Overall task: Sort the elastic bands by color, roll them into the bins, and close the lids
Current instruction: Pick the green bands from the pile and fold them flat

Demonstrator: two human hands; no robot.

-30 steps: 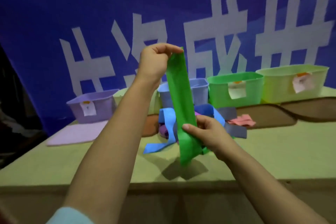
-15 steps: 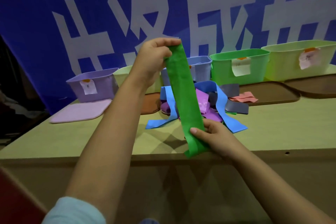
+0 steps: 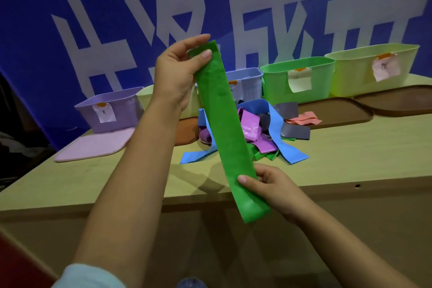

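Observation:
A long green elastic band [image 3: 224,124] is stretched flat and slanted in the air above the table's front edge. My left hand [image 3: 177,72] pinches its top end. My right hand [image 3: 273,189] grips it near the bottom end. Behind it on the table lies a pile of bands: blue [image 3: 278,133], purple [image 3: 250,124], grey [image 3: 294,131], pink [image 3: 304,121] and green scraps [image 3: 264,155]. At the back stand open bins: purple [image 3: 112,110], pale yellow [image 3: 146,96], blue-grey [image 3: 245,84], green [image 3: 297,79] and yellow-green [image 3: 374,68].
A pink lid [image 3: 93,145] lies flat in front of the purple bin. Brown lids [image 3: 336,112] lie before the green and yellow-green bins, and another brown lid [image 3: 187,133] is partly hidden by my left arm. A blue banner [image 3: 70,7] with white characters stands behind the bins.
Both hands have drawn the green band nearer to me, past the table's front edge. My right hand has slid down towards its bottom end. The view has tilted downward.

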